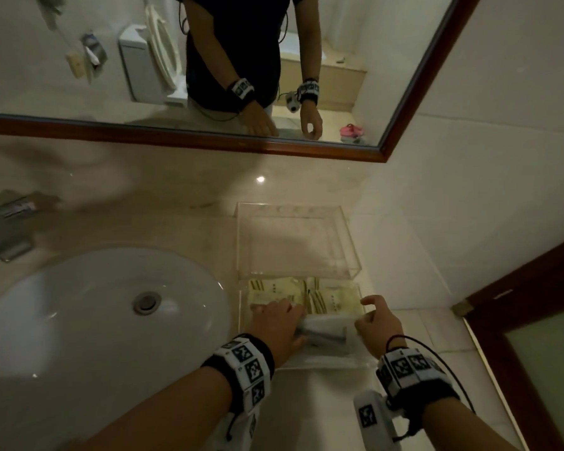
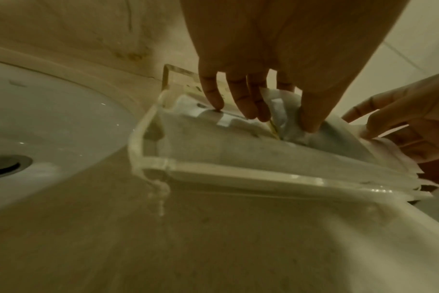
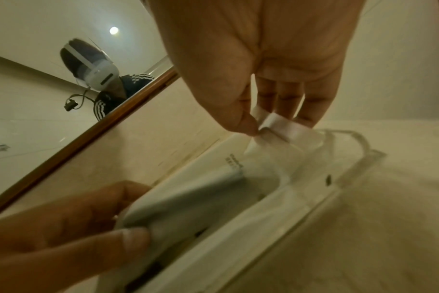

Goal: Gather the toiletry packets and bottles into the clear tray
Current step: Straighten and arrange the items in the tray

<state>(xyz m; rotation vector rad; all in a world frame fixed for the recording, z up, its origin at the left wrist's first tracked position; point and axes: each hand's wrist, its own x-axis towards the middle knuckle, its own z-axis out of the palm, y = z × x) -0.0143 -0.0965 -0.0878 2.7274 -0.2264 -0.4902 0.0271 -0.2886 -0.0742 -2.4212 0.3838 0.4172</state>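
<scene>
A clear tray [image 1: 326, 362] stands on the counter right of the sink, with cream packets [image 1: 332, 301] striped in gold lying flat in its far half. A long white packet [image 1: 326, 323] lies across the near half. My left hand [image 1: 284, 315] reaches into the tray and pinches the packet's left end [image 3: 183, 198] between thumb and fingers. My right hand [image 1: 368, 315] pinches the folded right end [image 3: 281, 128] with thumb against fingertips. In the left wrist view my left fingers [image 2: 253, 107] press down among the packets inside the tray rim [image 2: 213, 174]. No bottles show.
A second clear box [image 1: 293, 242] stands empty just behind the tray. The white sink [image 1: 79, 314] lies at the left, with a metal tap [image 1: 7, 219] beyond it. A wood-framed mirror [image 1: 274, 148] runs along the back; a dark door frame [image 1: 518, 304] is at the right.
</scene>
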